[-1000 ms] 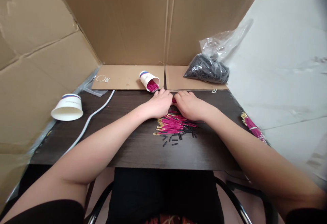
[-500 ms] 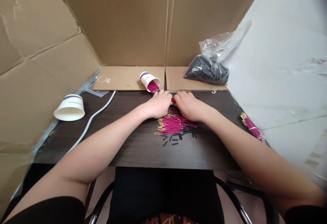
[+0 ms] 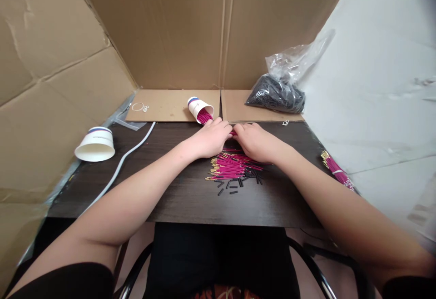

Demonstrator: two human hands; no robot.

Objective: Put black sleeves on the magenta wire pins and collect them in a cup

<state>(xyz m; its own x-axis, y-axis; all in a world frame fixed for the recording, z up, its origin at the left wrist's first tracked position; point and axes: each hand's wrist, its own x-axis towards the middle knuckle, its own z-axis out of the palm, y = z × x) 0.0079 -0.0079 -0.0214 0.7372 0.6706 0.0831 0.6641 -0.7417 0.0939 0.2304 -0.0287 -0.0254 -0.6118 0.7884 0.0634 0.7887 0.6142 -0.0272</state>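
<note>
My left hand (image 3: 214,139) and my right hand (image 3: 255,142) meet over the table, knuckles up and fingers curled closed. A short stretch of magenta wire (image 3: 233,132) shows between the fingertips, pinched from both sides; how many strands there are I cannot make out. Just below the hands lies a loose pile of magenta wires (image 3: 229,166) with gold tips pointing left. Short black tubes (image 3: 233,187) are scattered along its near side. Close behind my left hand, a tipped paper cup (image 3: 196,104) has more magenta wires in its mouth.
A clear bag of black pieces (image 3: 277,93) sits at the back right. A second paper cup (image 3: 95,144) lies at the left beside a grey cable (image 3: 131,148). A tied wire bundle (image 3: 335,169) rests at the right edge. Cardboard walls (image 3: 163,31) enclose the back and left.
Both hands stay close together with small finger shifts; slightly more magenta shows between the fingertips. The view has moved a little. The pile and the cups remain in place.
</note>
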